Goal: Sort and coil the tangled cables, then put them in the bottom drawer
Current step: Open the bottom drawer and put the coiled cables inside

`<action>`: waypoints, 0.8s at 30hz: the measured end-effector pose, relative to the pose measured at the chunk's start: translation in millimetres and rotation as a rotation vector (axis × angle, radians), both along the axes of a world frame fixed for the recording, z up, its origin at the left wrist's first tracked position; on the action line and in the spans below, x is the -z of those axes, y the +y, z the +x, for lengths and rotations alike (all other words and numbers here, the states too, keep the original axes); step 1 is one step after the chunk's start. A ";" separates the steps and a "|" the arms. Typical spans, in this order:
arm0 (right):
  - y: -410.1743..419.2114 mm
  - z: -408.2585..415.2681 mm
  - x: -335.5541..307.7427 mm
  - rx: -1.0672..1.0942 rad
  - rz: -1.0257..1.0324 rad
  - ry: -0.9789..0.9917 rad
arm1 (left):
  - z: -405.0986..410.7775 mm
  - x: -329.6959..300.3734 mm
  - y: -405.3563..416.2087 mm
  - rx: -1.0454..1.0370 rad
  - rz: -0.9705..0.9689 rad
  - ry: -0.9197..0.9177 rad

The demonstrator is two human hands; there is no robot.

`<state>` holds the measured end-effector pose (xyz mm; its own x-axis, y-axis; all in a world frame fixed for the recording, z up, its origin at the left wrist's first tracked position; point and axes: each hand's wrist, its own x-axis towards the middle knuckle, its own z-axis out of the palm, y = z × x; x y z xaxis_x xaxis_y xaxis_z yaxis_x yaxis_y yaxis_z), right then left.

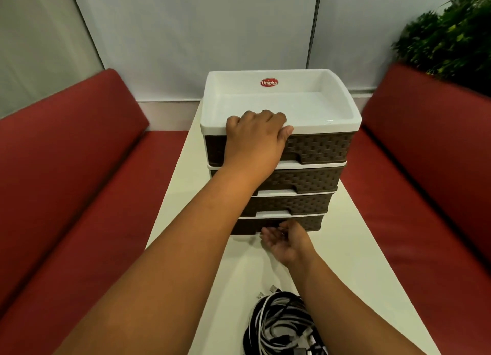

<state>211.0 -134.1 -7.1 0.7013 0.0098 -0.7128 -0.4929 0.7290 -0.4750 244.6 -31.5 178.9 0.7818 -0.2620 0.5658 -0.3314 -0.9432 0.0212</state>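
A tangle of black and white cables (279, 325) lies on the white table (366, 261) at its near edge, with two USB plugs sticking out at the top left. A four-drawer unit (316, 152) with brown woven fronts stands further back, all drawers pushed in. My left hand (255, 139) grips the front rim of the unit's white top tray (332, 127), fingers curled over the edge. My right hand (285, 241) is palm up at the bottom drawer (313, 223), its loosely bent fingertips at the drawer's handle recess.
Red sofa seats flank the narrow table: one on the left (87, 195) and one on the right (425, 174). A green plant (451, 35) stands behind the right sofa. A grey panelled wall is behind the unit.
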 end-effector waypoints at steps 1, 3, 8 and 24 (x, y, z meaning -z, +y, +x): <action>0.1 -1.3 1.4 0.012 0.017 -0.004 | 0.1 0.3 0.1 0.000 -0.004 -0.001; 0.3 -6.3 2.5 0.024 0.048 -0.012 | 0.2 0.8 0.2 0.002 -0.008 -0.002; 1.4 -32.5 4.1 0.017 0.121 0.021 | 0.8 1.9 0.2 0.000 -0.010 -0.019; -12.4 -92.6 -26.6 -0.004 0.238 0.112 | -0.6 2.2 -0.4 -0.003 0.007 -0.004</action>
<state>118.5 -146.5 19.5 0.6180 0.1890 -0.7632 -0.5354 0.8120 -0.2325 244.0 -31.9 176.7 0.7807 -0.2636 0.5666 -0.3284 -0.9445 0.0131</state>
